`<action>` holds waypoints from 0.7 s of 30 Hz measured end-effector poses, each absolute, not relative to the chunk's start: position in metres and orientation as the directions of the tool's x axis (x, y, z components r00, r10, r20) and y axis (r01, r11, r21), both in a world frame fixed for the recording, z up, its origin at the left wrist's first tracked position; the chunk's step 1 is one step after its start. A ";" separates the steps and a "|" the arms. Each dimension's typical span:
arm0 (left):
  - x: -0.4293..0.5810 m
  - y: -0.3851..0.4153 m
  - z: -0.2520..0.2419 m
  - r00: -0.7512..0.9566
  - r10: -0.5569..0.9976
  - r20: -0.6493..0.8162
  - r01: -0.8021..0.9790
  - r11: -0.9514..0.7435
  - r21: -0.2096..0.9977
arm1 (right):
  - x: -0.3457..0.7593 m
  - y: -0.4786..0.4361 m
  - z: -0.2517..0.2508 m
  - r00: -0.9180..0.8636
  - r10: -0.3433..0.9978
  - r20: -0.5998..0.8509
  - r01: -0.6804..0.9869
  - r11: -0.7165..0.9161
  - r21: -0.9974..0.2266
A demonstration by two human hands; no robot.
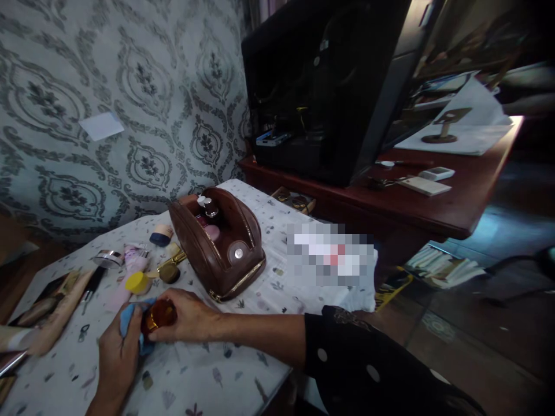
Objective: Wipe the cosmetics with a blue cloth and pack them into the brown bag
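Observation:
My right hand (193, 316) is closed around a small amber glass bottle (160, 315) with a gold band, tilted on its side above the table's front part. A light blue cloth (127, 316) is gripped in my left hand (116, 352), pressed against the bottle's left end. Just beyond my hands stands a brown makeup bag (195, 254), unzipped, with a dark bottle with a silver band (211, 208) and a pink item (212, 232) inside. Close to my left hand lie a yellow-lidded jar (138, 282) and a round brown-lidded container (169, 274).
A patterned white cloth covers the table (208, 381). Makeup items lie at left, among them a palette (41, 309), a brush (92, 289), a silver-rimmed compact (108, 258) and a navy-based jar (161, 235). Behind stands a dark television (312, 86) on a red-brown table (455, 214).

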State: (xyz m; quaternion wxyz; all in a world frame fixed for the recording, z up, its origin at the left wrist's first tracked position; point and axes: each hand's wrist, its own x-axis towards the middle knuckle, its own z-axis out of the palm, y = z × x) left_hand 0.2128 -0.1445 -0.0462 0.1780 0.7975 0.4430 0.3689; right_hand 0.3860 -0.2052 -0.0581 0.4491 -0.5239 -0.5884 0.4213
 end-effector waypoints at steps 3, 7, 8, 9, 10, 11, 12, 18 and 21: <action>0.210 -0.143 -0.047 0.334 0.832 0.443 0.587 -0.551 0.593 | 0.389 -0.209 -0.051 -0.058 0.998 0.031 0.270 0.046 -0.962; 0.211 -0.144 -0.050 0.312 0.814 0.490 0.540 -0.576 0.614 | 0.388 -0.206 -0.054 -0.034 0.999 0.036 0.221 0.043 -0.974; 0.212 -0.145 -0.051 0.328 0.796 0.509 0.507 -0.602 0.617 | 0.387 -0.203 -0.057 -0.033 0.999 0.037 0.153 0.042 -0.987; 0.214 -0.146 -0.052 0.360 0.767 0.531 0.465 -0.641 0.611 | 0.386 -0.200 -0.061 -0.030 0.999 0.027 0.065 0.029 -0.997; 0.216 -0.147 -0.052 0.401 0.729 0.554 0.416 -0.684 0.599 | 0.385 -0.197 -0.064 -0.028 1.000 0.012 -0.032 0.011 -0.999; 0.218 -0.147 -0.053 0.473 0.680 0.561 0.365 -0.730 0.577 | 0.384 -0.193 -0.067 -0.031 0.999 -0.013 -0.129 -0.017 -0.991; 0.220 -0.148 -0.054 0.527 0.626 0.575 0.321 -0.773 0.547 | 0.383 -0.190 -0.070 -0.004 0.999 -0.039 -0.177 -0.039 -0.984; 0.219 -0.143 -0.060 0.539 0.622 0.569 0.316 -0.775 0.548 | 0.386 -0.186 -0.066 -0.104 0.993 -0.056 -0.235 -0.079 -0.969; 0.215 -0.143 -0.058 0.505 0.687 0.522 0.304 -0.708 0.638 | 0.387 -0.191 -0.060 -0.162 0.986 -0.049 -0.325 -0.100 -0.940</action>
